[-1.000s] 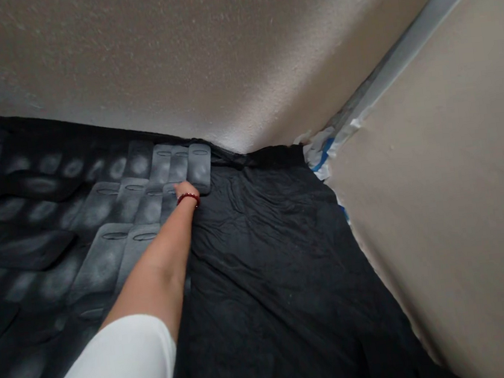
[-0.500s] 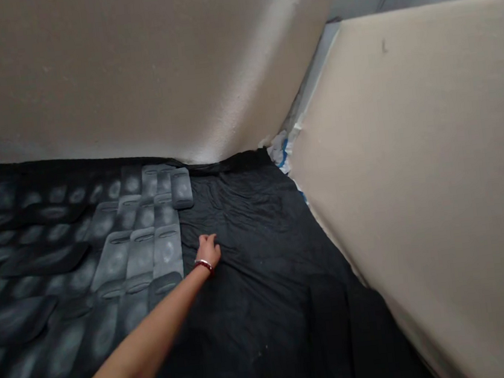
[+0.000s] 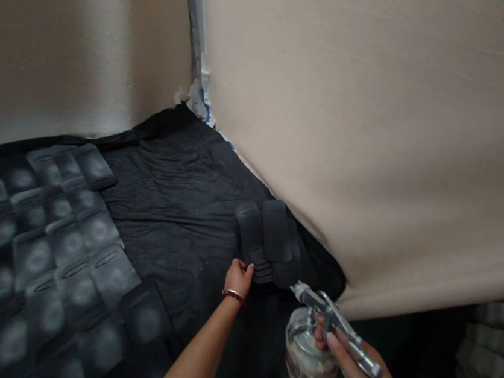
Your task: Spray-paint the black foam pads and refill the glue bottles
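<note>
Black pads (image 3: 252, 234) lying stacked, six o'clock | left hand (image 3: 238, 278) touching their edge, pinch unclear | right hand (image 3: 350, 364), fingers wrapping spray gun (image 3: 312, 299), five o'clock

Black pads (image 3: 252, 234) are touched by the left hand (image 3: 238, 277) (braceleted), a spray gun (image 3: 314, 301) gripped by the right hand (image 3: 353, 359)!

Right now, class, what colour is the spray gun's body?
The spray gun's body is silver-grey, clearest in the head view.

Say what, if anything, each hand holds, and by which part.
Right hand: spray gun, by its handle. Left hand: at edge of black pads; grip unclear.
</note>
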